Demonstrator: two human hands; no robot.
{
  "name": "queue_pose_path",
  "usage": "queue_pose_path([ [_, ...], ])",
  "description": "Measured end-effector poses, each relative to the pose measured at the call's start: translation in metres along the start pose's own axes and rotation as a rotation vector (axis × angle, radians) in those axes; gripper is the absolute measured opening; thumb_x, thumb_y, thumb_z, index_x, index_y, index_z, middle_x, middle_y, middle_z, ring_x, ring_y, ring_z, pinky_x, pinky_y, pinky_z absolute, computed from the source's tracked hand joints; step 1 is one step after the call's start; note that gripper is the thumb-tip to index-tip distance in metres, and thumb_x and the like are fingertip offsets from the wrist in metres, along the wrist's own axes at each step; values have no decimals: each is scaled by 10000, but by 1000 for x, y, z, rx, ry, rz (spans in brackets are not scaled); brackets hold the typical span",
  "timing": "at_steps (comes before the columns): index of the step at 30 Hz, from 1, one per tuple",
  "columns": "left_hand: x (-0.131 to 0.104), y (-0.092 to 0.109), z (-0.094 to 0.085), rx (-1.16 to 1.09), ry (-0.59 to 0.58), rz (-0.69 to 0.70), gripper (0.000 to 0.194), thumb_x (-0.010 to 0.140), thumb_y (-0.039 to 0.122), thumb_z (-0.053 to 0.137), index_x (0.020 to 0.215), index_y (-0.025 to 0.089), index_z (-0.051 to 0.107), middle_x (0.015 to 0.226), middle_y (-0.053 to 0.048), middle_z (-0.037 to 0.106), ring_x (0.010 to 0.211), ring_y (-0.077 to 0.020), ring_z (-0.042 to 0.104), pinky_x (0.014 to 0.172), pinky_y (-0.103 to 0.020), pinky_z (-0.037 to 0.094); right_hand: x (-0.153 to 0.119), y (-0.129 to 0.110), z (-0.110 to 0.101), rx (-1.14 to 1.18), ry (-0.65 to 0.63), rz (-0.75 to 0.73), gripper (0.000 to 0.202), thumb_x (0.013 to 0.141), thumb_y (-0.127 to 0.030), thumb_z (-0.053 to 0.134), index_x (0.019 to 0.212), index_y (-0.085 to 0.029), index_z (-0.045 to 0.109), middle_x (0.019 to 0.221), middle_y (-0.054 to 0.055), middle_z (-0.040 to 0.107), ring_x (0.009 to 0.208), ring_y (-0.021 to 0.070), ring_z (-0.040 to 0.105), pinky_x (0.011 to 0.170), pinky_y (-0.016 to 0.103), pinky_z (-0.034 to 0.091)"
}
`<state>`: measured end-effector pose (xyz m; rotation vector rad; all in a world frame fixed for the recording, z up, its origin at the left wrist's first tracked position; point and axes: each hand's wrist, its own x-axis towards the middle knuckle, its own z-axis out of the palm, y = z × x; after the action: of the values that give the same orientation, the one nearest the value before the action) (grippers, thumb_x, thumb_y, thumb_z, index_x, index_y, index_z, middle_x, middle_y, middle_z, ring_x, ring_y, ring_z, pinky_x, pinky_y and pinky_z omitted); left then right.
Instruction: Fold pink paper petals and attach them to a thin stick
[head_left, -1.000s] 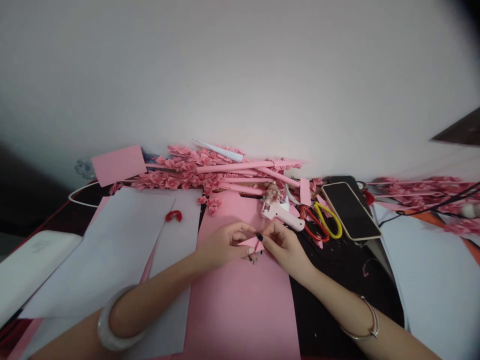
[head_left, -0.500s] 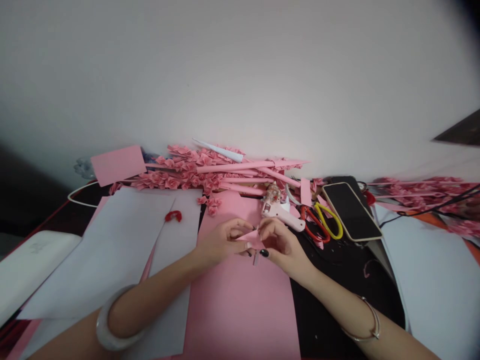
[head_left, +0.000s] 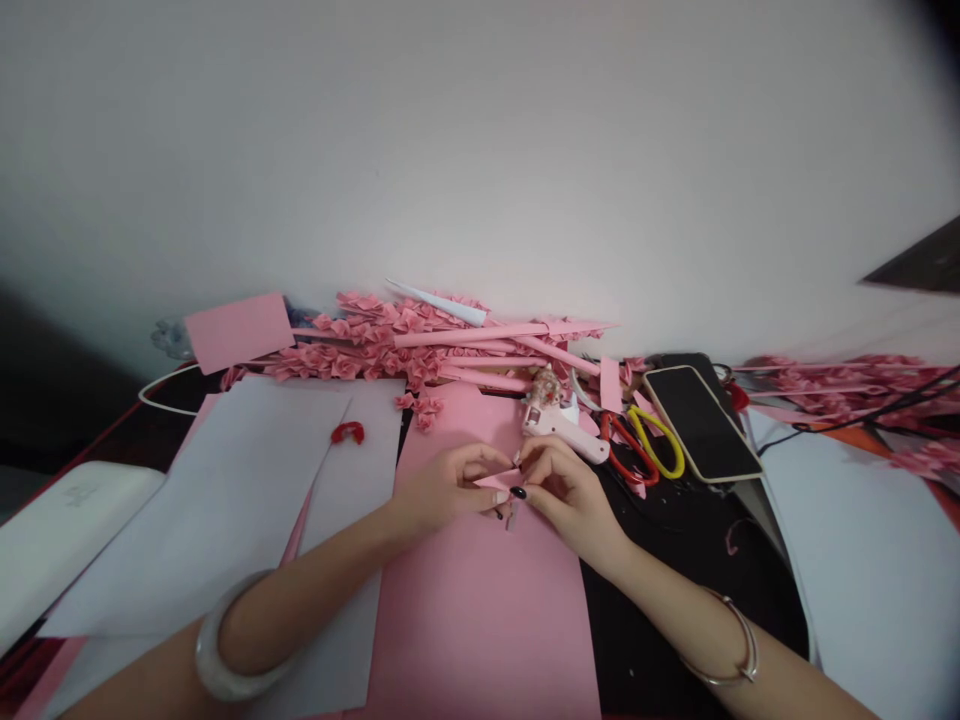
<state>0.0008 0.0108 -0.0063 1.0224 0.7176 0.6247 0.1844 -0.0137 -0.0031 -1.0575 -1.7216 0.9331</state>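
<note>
Between my two hands is a small piece of pink paper [head_left: 495, 482], partly covered by fingers. My left hand [head_left: 454, 485] pinches its left side, thumb on top. My right hand [head_left: 559, 490] grips the right edge between thumb and fingers. A narrow greyish strip [head_left: 512, 515] pokes out below the fingertips; I cannot tell what it is. Both hands are above a large pink sheet [head_left: 487, 620]. Just beyond my right hand lies a white glue gun [head_left: 562, 428], with red-and-yellow-handled scissors [head_left: 660, 440] to its right.
White sheets [head_left: 225, 480] cover the left side, with a small red object [head_left: 348, 432] on them. Pink paper flowers [head_left: 360, 345] and rolled pink stems [head_left: 472, 335] lie along the wall. A phone [head_left: 703, 420] is at right, near more white paper [head_left: 877, 540]. A white box-like object [head_left: 82, 530] stands far left.
The pink piece has been tipped flatter, so less of its face shows. My right thumb has moved up and left onto it. The things around stay put.
</note>
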Motion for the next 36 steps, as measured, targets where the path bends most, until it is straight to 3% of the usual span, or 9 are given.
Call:
queue_pose_path([
  [4, -1, -1, 1, 57, -90, 32, 190, 744, 193, 648, 903, 128, 567, 723, -34, 657, 684, -149, 627, 687, -303, 466, 0, 2, 2, -26, 6, 48, 194, 812, -230, 606, 647, -185, 515, 911, 55, 557, 856, 182, 552, 736, 315, 437],
  [7, -1, 1, 1, 89, -110, 26, 136, 747, 199, 645, 838, 120, 580, 722, -42, 657, 696, -145, 616, 703, -302, 463, -3, 5, 3, -12, -27, 155, 209, 819, -255, 596, 650, -186, 495, 759, 33, 586, 672, 153, 557, 587, 274, 431],
  [11, -2, 4, 2, 87, -107, 11, 134, 727, 202, 664, 799, 127, 579, 730, -43, 661, 695, -146, 617, 696, -298, 462, -6, 7, 5, -77, 4, 218, 238, 797, -286, 623, 624, -187, 495, 565, -16, 520, 491, 115, 467, 468, 244, 366],
  [23, -5, 11, 4, 103, -101, -32, 166, 735, 233, 673, 825, 108, 611, 750, -59, 683, 719, -146, 628, 700, -284, 478, -5, 6, 8, 4, 83, 213, 278, 748, -346, 670, 600, -170, 514, 531, -11, 536, 452, 108, 495, 434, 237, 380],
  [36, -3, 5, 2, 106, -106, -45, 153, 708, 204, 693, 763, 118, 580, 716, -49, 689, 678, -141, 637, 659, -267, 473, -6, 8, 9, 86, 48, 270, 268, 760, -296, 663, 620, -184, 463, 497, -42, 498, 409, 95, 476, 408, 220, 347],
])
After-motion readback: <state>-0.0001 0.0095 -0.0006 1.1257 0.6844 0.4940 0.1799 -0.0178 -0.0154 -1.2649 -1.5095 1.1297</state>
